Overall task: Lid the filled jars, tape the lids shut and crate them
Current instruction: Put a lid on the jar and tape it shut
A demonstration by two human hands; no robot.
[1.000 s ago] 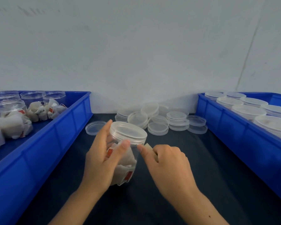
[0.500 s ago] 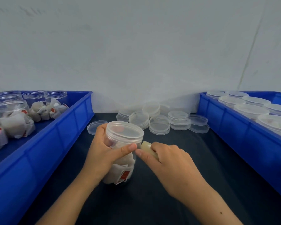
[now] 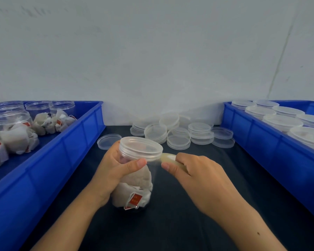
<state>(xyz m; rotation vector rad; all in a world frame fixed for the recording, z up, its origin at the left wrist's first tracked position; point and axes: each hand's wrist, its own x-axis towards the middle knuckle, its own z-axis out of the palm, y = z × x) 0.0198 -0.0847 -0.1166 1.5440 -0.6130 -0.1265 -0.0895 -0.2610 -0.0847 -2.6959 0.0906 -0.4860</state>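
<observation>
Head view. The jar (image 3: 134, 180) stands upright on the dark worktop (image 3: 170, 223) between the two hands, packed with white sachets bearing red tags. Its clear lid (image 3: 140, 148) is seated on top.

The left hand (image 3: 114, 171) wraps the jar body from the left side, fingers curled behind it, thumb pressed across the front just under the lid's rim.

The right hand (image 3: 198, 178) sits just to the right of the jar, at lid height. Its fingers pinch a small yellowish tape roll (image 3: 169, 158), the near edge of which meets the lid's right rim. A faint clear strip seems to run from roll to rim; I cannot tell how far it is already stuck down.

Key relation: the seam between lid and jar lies directly left of the right-hand fingers and runs as a horizontal ring about the jar's vertical axis. Judgement: taping is the step in hand, and the tape must travel round that ring, so either the roll circles the jar or the left hand turns the jar against it. The right hand is nearer the seam's free side; the left is the anchor.

Loose lids (image 3: 179, 134) lie stacked at the back. The left crate (image 3: 65, 151) holds open filled jars; the right crate (image 3: 261, 145) holds lidded ones.
</observation>
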